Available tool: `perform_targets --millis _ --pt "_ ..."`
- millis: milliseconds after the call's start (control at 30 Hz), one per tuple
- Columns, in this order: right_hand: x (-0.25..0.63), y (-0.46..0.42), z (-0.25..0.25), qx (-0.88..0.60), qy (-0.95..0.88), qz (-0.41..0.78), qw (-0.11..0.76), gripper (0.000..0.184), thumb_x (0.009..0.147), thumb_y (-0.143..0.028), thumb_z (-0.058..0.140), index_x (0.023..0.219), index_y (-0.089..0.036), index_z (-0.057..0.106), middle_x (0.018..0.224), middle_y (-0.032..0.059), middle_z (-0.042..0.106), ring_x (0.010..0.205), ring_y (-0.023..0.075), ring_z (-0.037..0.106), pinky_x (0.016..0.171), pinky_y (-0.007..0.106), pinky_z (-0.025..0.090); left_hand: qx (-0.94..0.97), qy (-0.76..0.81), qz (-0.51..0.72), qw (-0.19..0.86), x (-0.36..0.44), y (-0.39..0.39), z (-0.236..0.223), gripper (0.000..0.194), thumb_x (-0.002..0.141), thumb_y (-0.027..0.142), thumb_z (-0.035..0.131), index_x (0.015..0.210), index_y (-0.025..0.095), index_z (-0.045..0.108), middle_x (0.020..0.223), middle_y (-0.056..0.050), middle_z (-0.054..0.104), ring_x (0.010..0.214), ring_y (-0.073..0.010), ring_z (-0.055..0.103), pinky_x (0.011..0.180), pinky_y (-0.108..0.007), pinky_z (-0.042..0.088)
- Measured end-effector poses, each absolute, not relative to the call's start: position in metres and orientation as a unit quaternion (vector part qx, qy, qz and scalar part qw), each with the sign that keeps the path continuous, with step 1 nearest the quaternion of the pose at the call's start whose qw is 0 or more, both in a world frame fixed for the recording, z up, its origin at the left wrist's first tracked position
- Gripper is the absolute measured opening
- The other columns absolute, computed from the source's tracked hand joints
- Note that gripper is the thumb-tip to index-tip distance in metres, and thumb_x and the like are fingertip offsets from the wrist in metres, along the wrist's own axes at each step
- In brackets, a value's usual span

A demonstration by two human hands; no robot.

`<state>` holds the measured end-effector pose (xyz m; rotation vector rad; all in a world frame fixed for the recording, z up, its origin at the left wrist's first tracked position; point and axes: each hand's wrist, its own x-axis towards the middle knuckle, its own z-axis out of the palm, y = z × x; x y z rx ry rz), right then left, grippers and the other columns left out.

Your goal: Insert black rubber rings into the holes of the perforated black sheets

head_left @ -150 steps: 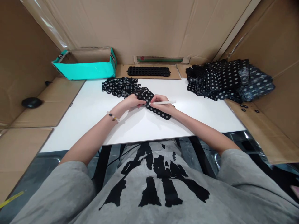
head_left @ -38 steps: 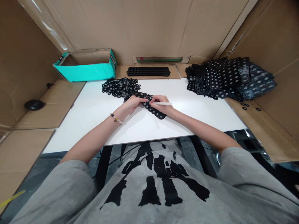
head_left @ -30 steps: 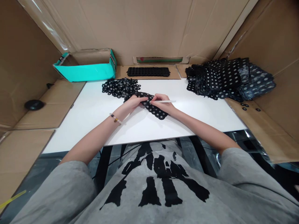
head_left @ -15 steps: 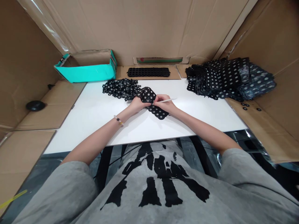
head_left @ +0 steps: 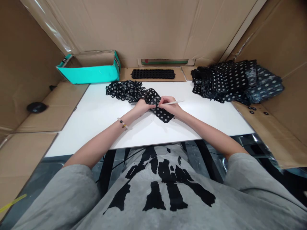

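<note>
A black perforated strip of small rings (head_left: 163, 115) lies on the white table, with a folded part rising between my hands. My left hand (head_left: 144, 107) grips the strip's near edge, and a beaded bracelet (head_left: 122, 123) sits on that wrist. My right hand (head_left: 169, 107) pinches a thin white stick (head_left: 175, 102), its tip at the strip and its far end pointing right. Just behind my left hand, a loose heap of the same black ring mesh (head_left: 124, 90) touches the strip.
A large stack of black dotted sheets (head_left: 230, 81) sits at the table's far right, with several loose black rings (head_left: 251, 109) on cardboard beside it. A black holed plate (head_left: 153, 74) and a teal box (head_left: 88, 75) stand behind the white table (head_left: 91, 127). Cardboard walls surround the area.
Compared with a second ago, my hands sit closer together and further right. The strip's folded part now rises between them, and the white stick has tilted, its far end lower.
</note>
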<state>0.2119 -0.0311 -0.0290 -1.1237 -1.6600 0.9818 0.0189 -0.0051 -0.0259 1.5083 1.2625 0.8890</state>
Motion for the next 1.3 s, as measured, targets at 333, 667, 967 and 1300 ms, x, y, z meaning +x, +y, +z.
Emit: perform_targets --millis 333,667,967,1300 --pt "0.212 -0.033 -0.027 -0.451 -0.666 0.39 0.448 0.012 0.067 -0.029 0.066 0.065 -0.02 0.058 0.069 -0.0003 0.064 0.069 0.0156 0.056 0.066 0.028 0.041 0.541 0.506 0.386 0.549 0.02 -0.003 -0.018 0.048 0.057 0.007 0.082 0.1 0.016 0.062 0.093 -0.006 0.07 0.078 -0.0186 0.063 0.057 -0.024 0.045" --pt "0.205 -0.036 -0.037 -0.439 -0.751 0.273 0.412 0.015 0.074 -0.034 0.061 0.069 -0.021 0.057 0.067 -0.0003 0.06 0.064 0.015 0.051 0.063 0.028 0.037 0.523 0.477 0.418 0.57 0.018 -0.004 -0.024 0.049 0.054 0.006 0.079 0.097 0.017 0.057 0.093 -0.004 0.068 0.081 -0.0201 0.064 0.063 -0.027 0.049" --pt "0.202 -0.032 -0.042 -0.443 -0.77 0.23 0.399 0.011 0.074 -0.029 0.062 0.068 -0.021 0.056 0.072 0.0009 0.064 0.071 0.0166 0.054 0.069 0.029 0.04 0.53 0.481 0.369 0.593 0.014 0.0 -0.016 0.035 0.058 0.006 0.081 0.072 0.018 0.051 0.067 0.0 0.059 0.058 -0.0123 0.051 0.053 -0.025 0.038" --pt "0.205 -0.038 -0.033 -0.446 -0.683 0.383 0.434 0.016 0.074 -0.034 0.067 0.072 -0.02 0.061 0.072 -0.0004 0.065 0.068 0.0144 0.055 0.066 0.027 0.041 0.617 0.477 0.351 0.518 0.001 0.008 -0.014 0.032 0.066 0.01 0.083 0.087 0.017 0.061 0.07 0.0 0.061 0.061 -0.0146 0.056 0.057 -0.026 0.043"
